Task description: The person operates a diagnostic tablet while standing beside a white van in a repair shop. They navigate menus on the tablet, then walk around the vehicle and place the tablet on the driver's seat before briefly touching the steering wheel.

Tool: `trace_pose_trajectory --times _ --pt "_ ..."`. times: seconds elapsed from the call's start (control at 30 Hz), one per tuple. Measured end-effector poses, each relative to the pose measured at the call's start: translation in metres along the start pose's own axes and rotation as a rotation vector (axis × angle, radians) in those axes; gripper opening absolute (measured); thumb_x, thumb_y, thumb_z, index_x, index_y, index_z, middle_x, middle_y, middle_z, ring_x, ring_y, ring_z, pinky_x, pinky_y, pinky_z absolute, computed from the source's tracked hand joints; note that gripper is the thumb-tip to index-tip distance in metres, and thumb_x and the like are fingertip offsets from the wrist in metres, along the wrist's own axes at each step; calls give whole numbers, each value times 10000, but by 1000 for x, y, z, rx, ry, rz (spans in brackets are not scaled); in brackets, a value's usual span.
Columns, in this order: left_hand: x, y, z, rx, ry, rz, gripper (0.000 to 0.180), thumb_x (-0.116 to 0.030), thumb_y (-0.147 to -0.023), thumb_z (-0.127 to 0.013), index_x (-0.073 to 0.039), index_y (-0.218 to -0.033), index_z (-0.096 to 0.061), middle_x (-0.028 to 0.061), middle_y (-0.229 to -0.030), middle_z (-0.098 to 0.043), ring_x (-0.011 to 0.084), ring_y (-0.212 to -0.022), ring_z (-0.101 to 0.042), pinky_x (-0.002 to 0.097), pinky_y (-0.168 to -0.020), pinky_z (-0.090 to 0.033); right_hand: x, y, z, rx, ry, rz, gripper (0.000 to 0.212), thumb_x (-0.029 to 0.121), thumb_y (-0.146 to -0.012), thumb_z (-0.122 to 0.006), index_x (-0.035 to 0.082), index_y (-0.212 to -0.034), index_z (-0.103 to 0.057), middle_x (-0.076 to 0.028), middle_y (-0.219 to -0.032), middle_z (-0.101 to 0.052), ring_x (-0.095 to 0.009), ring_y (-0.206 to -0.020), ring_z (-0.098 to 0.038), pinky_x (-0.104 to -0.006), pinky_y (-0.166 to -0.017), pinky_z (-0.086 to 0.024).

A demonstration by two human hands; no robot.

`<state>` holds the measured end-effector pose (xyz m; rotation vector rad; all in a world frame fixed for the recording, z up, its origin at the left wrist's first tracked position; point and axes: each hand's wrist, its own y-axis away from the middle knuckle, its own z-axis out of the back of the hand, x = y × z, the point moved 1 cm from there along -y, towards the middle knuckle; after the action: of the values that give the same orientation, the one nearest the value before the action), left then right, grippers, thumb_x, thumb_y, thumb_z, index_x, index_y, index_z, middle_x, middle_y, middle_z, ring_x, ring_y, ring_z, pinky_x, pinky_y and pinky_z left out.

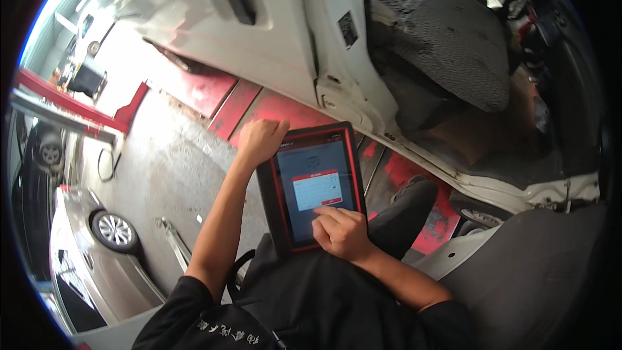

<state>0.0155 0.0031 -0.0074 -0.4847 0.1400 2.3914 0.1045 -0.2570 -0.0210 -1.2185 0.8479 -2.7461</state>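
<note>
A tablet (298, 227) in a black and red case stands tilted in front of my body, resting against my lap. Its screen is lit and shows a white pop-up window with red bars. My left hand (262, 141) grips the tablet's upper left corner, the fingers partly hidden behind the case. Over the lower part of the screen is my right hand (341, 233), holding nothing. Its index finger is stretched toward the lower edge of the pop-up, while the other fingers curl in. Whether the fingertip touches the glass I cannot tell.
A white vehicle's door (194, 19) is ahead, with an open doorway and a grey patterned seat (453, 45) at right. Red lift plates (272, 113) lie beneath it. Left are a silver car (97, 259), a metal lift arm (173, 240) and a red beam (71, 100).
</note>
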Motion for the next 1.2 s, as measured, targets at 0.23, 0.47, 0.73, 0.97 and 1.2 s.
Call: trace_pose_trajectory --times 0.23,0.47,0.73,0.97,1.2 --pt "-1 0 1 28 28 36 520 -425 -956 -525 -4 -671 -634 232 -663 -592 434 -678 -598 508 -639 -461 1 -7 -8 62 -28 59 150 127 -830 -661 26 -728 -622 -111 -938 -720 -239 -621 -653 -338 -562 -528" --pt "1 2 1 -14 31 22 521 -423 -955 -526 -19 -643 -633 208 -638 -595 421 -652 -601 508 -636 -466 -6 -2 -8 -4 33 17 141 116 -825 -648 14 -730 -627 -123 -914 -721 -262 -614 -648 -349 -571 -530" --pt "5 1 1 -13 35 22 522 -424 -957 -524 -17 -650 -641 208 -640 -600 419 -641 -601 510 -629 -467 -7 -3 -6 -6 81 -82 126 93 -834 -629 -11 -772 -665 -148 -919 -727 -303 -683 -686 -374 -622 -551" --pt "2 -1 3 12 38 29 511 -422 -959 -524 -20 -673 -658 212 -651 -606 420 -654 -603 510 -637 -465 -10 -5 -9 14 86 -74 133 100 -838 -628 -8 -771 -665 -148 -934 -729 -300 -692 -691 -370 -626 -553" --pt "3 -2 0 19 11 27 506 -419 -959 -526 -20 -678 -661 211 -661 -612 419 -667 -607 509 -644 -466 -9 -5 -5 -14 87 -75 137 106 -852 -621 0 -772 -654 -143 -964 -728 -292 -678 -685 -364 -615 -551"
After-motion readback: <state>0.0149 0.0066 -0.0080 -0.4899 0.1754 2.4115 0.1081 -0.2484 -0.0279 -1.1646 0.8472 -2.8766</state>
